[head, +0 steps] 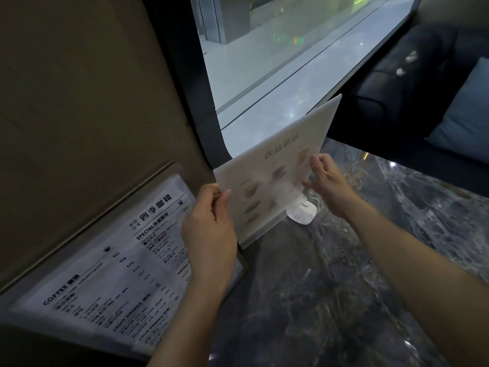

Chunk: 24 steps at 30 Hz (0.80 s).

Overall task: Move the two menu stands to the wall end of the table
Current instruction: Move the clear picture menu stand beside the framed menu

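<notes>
Both hands grip white menu stand [275,178] at far, wall end of marble table [344,287].
L hand [209,229] pinches near edge; R hand [325,181] holds far edge. 2nd menu [105,274] stands at left.

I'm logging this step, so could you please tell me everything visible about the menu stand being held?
The menu stand is a frosted, translucent plastic sheet holder carrying a pale card with faint food pictures and a heading. It stands tilted on the dark marble table, near the window. The left hand pinches its left edge, and the right hand grips its right edge. A small white object sits at its base.
</notes>
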{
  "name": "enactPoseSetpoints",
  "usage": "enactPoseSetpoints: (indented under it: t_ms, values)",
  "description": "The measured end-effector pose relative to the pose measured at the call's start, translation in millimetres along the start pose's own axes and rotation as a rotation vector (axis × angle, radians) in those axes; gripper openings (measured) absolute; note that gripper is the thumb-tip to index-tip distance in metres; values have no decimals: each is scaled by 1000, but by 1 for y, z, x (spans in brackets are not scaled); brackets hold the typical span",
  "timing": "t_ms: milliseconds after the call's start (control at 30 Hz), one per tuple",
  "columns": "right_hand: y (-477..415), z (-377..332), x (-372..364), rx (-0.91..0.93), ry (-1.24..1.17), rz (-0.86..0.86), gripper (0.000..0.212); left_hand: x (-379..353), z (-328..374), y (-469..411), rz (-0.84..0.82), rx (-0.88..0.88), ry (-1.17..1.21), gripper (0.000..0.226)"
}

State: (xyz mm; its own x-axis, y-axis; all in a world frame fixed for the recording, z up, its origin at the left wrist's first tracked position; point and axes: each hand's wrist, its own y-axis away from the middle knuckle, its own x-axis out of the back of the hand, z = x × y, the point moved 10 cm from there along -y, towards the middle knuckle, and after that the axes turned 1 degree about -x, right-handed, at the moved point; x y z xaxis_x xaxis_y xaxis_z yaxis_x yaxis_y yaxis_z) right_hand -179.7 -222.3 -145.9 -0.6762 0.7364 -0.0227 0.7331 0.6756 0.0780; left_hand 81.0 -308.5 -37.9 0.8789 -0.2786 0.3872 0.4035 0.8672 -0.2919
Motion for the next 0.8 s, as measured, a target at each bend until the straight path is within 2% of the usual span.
enactPoseSetpoints:
  t_ms: [167, 567, 800]
  values:
    - [-7, -7, -16, -9, 41, -41, 33, 5, -4, -1, 2, 24, 14, 11]
    - [-7, -1, -38, -130, 101, -133, 29, 16, -11, -7, 24, 38, 22, 12]
    - [-12, -1, -45, -136, 148, -140, 45, 19, -10, -11, 43, 35, -5, 14]
